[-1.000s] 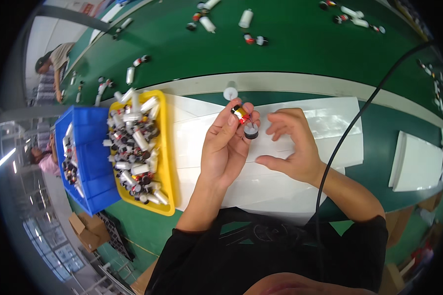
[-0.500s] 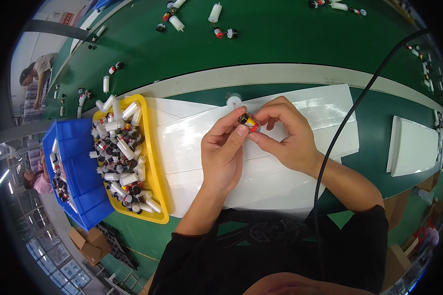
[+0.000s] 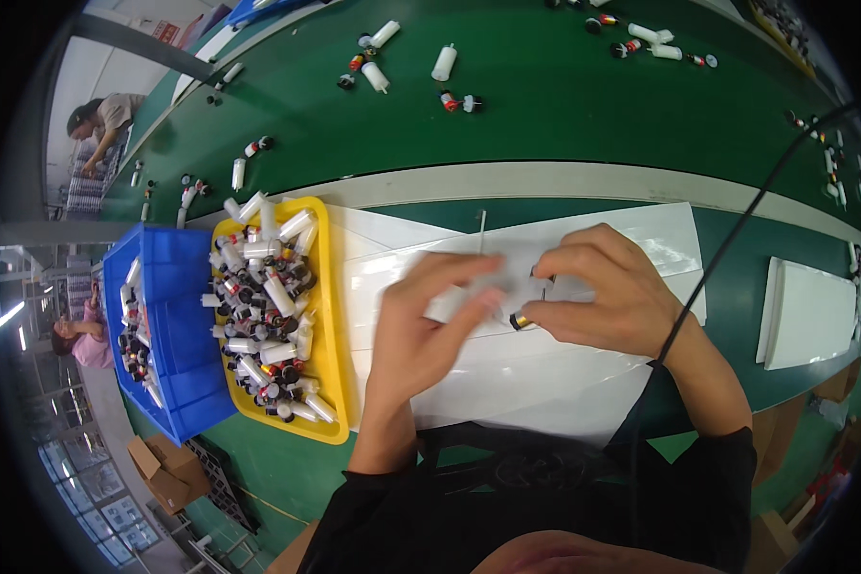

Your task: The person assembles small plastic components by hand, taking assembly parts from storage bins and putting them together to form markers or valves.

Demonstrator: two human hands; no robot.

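My right hand (image 3: 607, 292) is over the white sheets, fingers and thumb closed on a small black-and-yellow cylindrical part (image 3: 520, 320). Most of that part is hidden behind the thumb. To its left, my left hand (image 3: 426, 330) is smeared by motion, with thumb and fingers spread and nothing visible held between them. A pale, blurred shape (image 3: 515, 279) shows between the two hands; I cannot tell what it is. Beyond the left fingertips a thin white stick (image 3: 482, 230) stands out against the green strip.
Left of my hands, a yellow tray (image 3: 335, 383) is heaped with white, black and red cylindrical parts. A blue bin (image 3: 187, 335) adjoins it. Similar parts (image 3: 445, 62) lie scattered on the green table (image 3: 564, 105). A black cable (image 3: 727, 249) crosses at right, near a white stack (image 3: 808, 311).
My hands have moved apart. My left hand has let go of the part and shifted left; my right hand keeps it. The whole view has shifted slightly.
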